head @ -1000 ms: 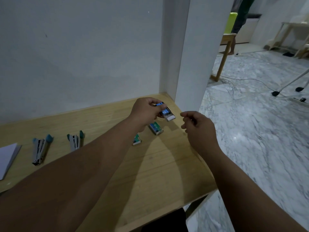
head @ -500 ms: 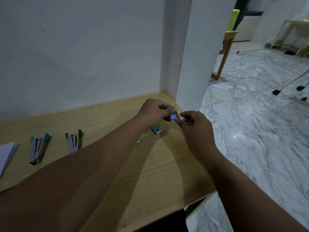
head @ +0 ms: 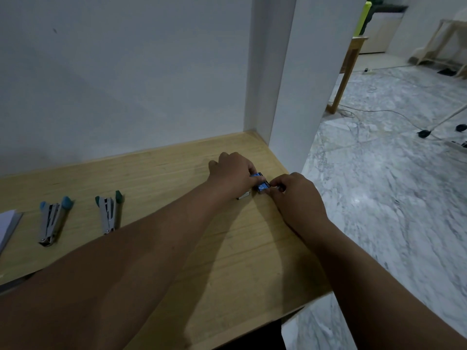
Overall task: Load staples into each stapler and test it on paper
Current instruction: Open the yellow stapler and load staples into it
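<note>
A small blue staple box is held low over the wooden table near its far right corner. My left hand grips the box from the left. My right hand pinches its right end. Part of another small box peeks out under my left hand. Two staplers lie swung open at the left: one with blue caps, one with green caps. White paper lies at the left edge.
A white wall runs behind the table and a white pillar stands at its right corner. Right of the table is marble floor with cables, a wooden table leg and a wheeled stand.
My right hand has come in and taken the right end of the blue box. Both hands have lowered it toward the table, covering the other boxes.
</note>
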